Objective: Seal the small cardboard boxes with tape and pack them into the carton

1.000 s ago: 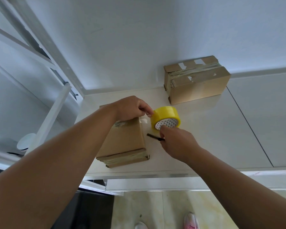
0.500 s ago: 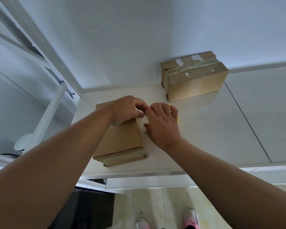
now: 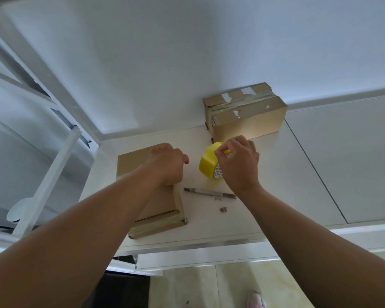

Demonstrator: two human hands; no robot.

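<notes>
White tabletop point(image 3: 287, 174) runs up to a plain white wall. On it the left hand point(image 3: 167, 165) rests knuckles-up on the near cardboard box point(image 3: 165, 203), fingers bent; I cannot tell whether it grips anything. The right hand point(image 3: 238, 163) curls around the yellow tape roll point(image 3: 208, 163), tilted on edge just beside that box. A slim knife point(image 3: 209, 193) lies between the box and the right wrist. A second box point(image 3: 247, 121) stands against the wall.

Tape roll point(image 3: 209, 162) right of box point(image 3: 149, 210)
</notes>
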